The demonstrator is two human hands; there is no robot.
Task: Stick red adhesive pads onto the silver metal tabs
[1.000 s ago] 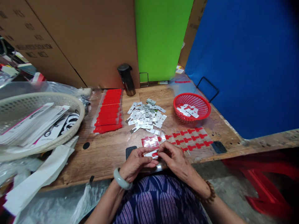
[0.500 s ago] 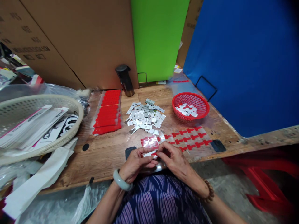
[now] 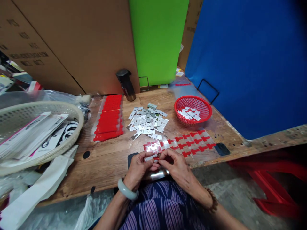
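Note:
Between thumb and fingers, my left hand (image 3: 140, 167) holds a small flat silver-white metal plate (image 3: 150, 157) close to the table's front edge. My right hand (image 3: 174, 164) pinches a small red sticker (image 3: 157, 156) at the plate's right end; the fingertips partly hide it. Just beyond my hands lies a clear sheet of red T-shaped stickers (image 3: 195, 141). Farther back a loose heap of similar metal plates (image 3: 147, 120) is spread on the table. To its right, a red plastic basket (image 3: 208, 112) contains plates with red marks on them.
Stacked red sticker sheets (image 3: 109, 116) lie left of the heap. A dark bottle (image 3: 127, 86) stands behind. At far left a cream basket (image 3: 80, 116) holds printed cards. Dark pads (image 3: 222, 149) rest on the table, and a blue panel (image 3: 247, 70) borders the right side.
My right fingers have shifted slightly and now press closer over the plate's right end, covering more of the red sticker. The whole view has moved a little.

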